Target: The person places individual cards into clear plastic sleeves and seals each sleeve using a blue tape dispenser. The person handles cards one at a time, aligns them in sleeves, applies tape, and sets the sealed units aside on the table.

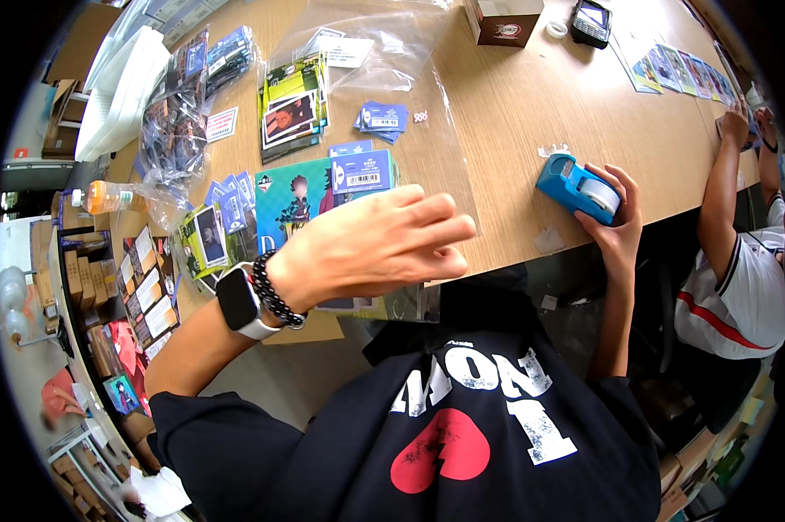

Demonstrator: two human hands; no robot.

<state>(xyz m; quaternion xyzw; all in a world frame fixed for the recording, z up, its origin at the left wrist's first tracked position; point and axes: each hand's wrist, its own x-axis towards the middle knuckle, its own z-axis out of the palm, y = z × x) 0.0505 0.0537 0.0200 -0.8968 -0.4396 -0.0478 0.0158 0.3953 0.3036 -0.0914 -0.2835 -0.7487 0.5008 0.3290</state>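
Observation:
My right hand [617,212] is wrapped around the back end of a blue tape dispenser [565,183], which holds a roll of clear tape [598,194] and rests on the table near its front edge. My left hand [392,241], with its fingers curled, is over a teal printed picture sheet [281,189] and a clear plastic bag. Its palm and fingertips are turned from view, so a grip on anything is hidden. On the teal sheet lies a blue barcode card [361,172]. A large transparent bag [454,156] spreads across the tabletop from there.
Green picture packs [294,111], small blue cards [382,121] and filled plastic bags [177,124] lie on the left, beside an orange drink bottle [108,197]. A dark red box [506,23] and handheld device [591,25] stand farther back. A co-worker [735,274] sits at right.

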